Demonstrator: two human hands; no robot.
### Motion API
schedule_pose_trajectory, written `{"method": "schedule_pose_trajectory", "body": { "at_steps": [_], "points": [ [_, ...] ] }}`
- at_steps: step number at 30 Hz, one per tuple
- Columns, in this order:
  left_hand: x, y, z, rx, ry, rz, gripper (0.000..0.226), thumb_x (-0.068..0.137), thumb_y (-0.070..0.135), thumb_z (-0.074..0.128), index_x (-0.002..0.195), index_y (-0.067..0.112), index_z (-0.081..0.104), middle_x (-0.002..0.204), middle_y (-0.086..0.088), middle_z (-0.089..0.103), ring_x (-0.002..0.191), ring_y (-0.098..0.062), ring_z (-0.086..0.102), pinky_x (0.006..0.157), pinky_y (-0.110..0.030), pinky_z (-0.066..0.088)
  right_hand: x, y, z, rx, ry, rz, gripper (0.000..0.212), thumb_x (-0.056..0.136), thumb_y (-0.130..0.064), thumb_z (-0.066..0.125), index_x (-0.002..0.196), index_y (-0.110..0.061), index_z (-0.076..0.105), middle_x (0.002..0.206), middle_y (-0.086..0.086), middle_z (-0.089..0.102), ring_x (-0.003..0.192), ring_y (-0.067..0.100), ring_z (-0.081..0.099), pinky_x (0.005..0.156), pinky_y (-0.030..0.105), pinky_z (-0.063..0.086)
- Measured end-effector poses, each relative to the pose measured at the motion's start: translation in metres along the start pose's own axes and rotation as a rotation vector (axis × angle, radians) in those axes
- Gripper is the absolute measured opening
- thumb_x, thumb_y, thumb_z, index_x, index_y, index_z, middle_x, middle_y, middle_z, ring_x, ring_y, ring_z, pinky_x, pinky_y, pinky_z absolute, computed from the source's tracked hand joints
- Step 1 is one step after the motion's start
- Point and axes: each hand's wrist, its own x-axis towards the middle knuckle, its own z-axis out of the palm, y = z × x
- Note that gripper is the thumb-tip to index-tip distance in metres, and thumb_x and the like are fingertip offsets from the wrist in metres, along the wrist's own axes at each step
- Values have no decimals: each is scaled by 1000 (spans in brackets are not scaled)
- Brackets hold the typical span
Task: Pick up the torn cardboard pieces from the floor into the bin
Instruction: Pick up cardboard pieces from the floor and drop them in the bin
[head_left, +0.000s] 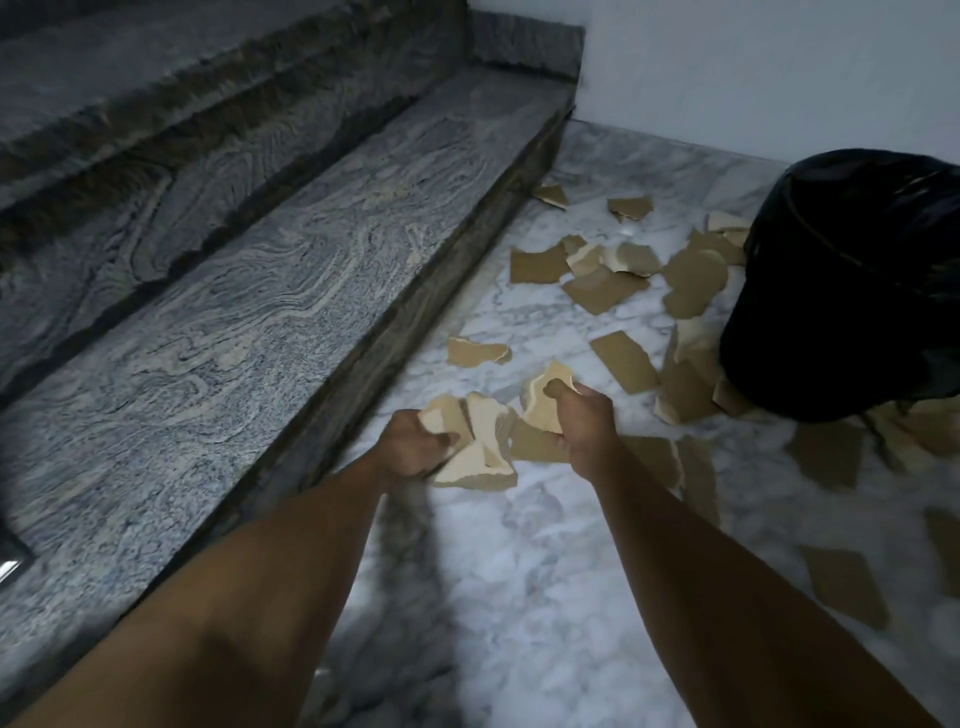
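Pale, grey-veined marble floor (519, 561) at the foot of swirled grey granite steps (249, 322), plain white wall (753, 67) behind. Scattered across the floor: torn brown cardboard pieces (605, 291), flat and ragged-edged, thickest around the round black bin lined with a black plastic bag (857, 280) at the right, several touching its base. Low over the floor near the bottom step, left hand (410, 441) clenched round a bunch of pale-faced cardboard scraps (480, 447). Right hand (579, 415) just beside it, fingers curled round a creased scrap (545, 400), thumb tucked into the fold. Both handfuls well short of the bin; most of the litter not yet gathered. Likely light, dry and fairly stiff, yet easy to crumple, judging by the bent scraps in both fists. Best taken by a torn or lifted edge; little to pinch on a flat piece lying on smooth marble, and probably prone to sliding. Worth nudging one over another and stacking several per grasp. No fragility worry, only the risk of loose scraps slipping out on the carry to the bin.
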Motion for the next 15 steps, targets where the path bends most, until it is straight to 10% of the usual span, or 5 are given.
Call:
{"method": "schedule_pose_trajectory", "body": {
  "at_steps": [5,9,15],
  "points": [
    [9,-2,-14,-165,172,-266,26,86,26,71,85,1,65,50,-9,60,35,-19,50,37,-19,34,1,31,18,-592,-207,-131,68,72,-54,73,129,-17,66,119,5,70,106,23,68,93,38,56],
    [8,-4,-7,-183,126,-287,26,81,26,74,91,3,67,72,-13,69,54,-23,64,47,-24,46,-4,47,46,-1052,-280,-230,51,84,-50,67,123,-17,69,122,4,67,114,26,63,88,30,51],
    [10,0,-9,-213,27,-301,28,74,24,69,90,1,69,72,-21,71,57,-30,63,54,-37,45,2,62,71,-1038,-31,-236,49,79,-48,73,116,-17,69,114,9,60,116,28,51,91,27,42]
  ]
}}
